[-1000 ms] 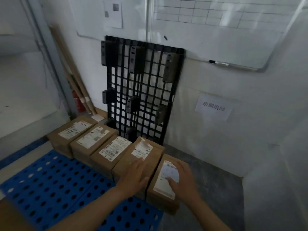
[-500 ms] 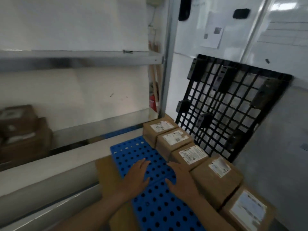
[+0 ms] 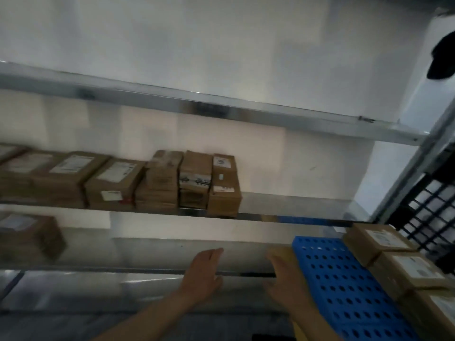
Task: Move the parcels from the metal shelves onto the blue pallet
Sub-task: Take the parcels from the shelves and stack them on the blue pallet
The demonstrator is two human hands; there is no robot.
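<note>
Brown cardboard parcels (image 3: 162, 180) with white labels stand in a row on the middle metal shelf (image 3: 283, 215), and one more parcel (image 3: 29, 236) sits on the shelf below at the far left. The blue perforated pallet (image 3: 344, 286) lies at the lower right with labelled parcels (image 3: 379, 242) lined along its far edge. My left hand (image 3: 204, 274) and my right hand (image 3: 288, 281) reach forward side by side in front of the lower shelf, fingers straight, holding nothing. The view is blurred by motion.
A black plastic pallet (image 3: 428, 217) leans upright at the right behind the parcels on the blue pallet. An upper metal shelf (image 3: 221, 107) spans the view. A grey upright post (image 3: 413, 173) marks the shelving's right end. A dark object (image 3: 443, 60) hangs at the top right.
My view has swung left from the blue pallet to the metal shelves. Both hands left the parcel on the pallet and now reach empty toward the shelves.
</note>
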